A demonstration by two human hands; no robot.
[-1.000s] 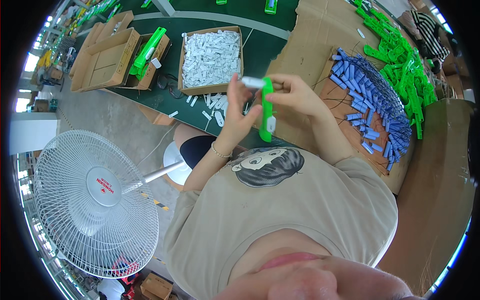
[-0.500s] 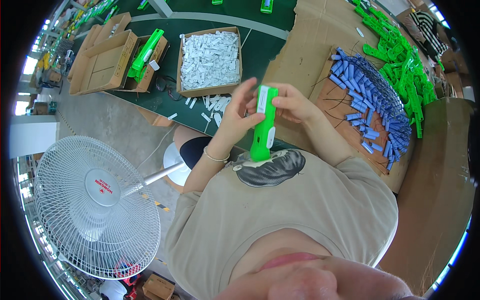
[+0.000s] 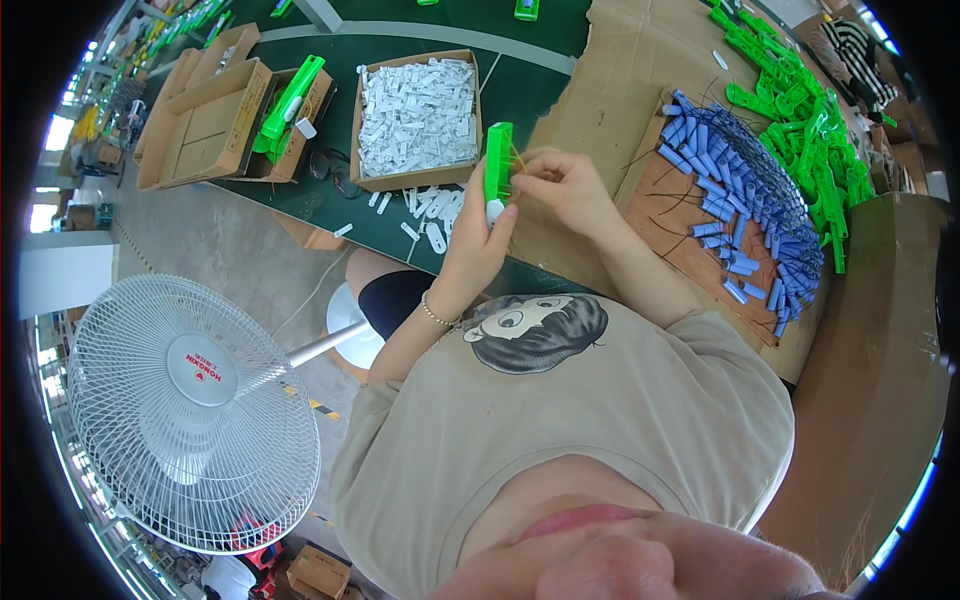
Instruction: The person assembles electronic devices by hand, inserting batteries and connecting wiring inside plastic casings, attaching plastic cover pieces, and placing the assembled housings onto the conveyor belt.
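Observation:
My left hand [image 3: 472,240] is wrapped round a long green plastic housing [image 3: 498,160], held upright above the table edge. A white piece [image 3: 495,210] sits at the housing's lower end, near my left thumb. Close against its right side, my right hand [image 3: 568,192] is closed in a pinch. From the housing a thin yellowish wire [image 3: 517,157] runs to those fingertips, which seem to grip it. The inside of the housing is too small to make out.
A cardboard box [image 3: 357,150] of small white plastic parts stands behind my left hand, with loose white parts [image 3: 437,207] before it. Wired blue cylinders [image 3: 720,190] lie on cardboard to the right, near piled green housings [image 3: 815,150]. A white fan [image 3: 200,400] stands left.
The green housing has moved up and left and turned, its lower end now in my left hand. My right hand has let go of the housing and pinches beside it, where a wire shows.

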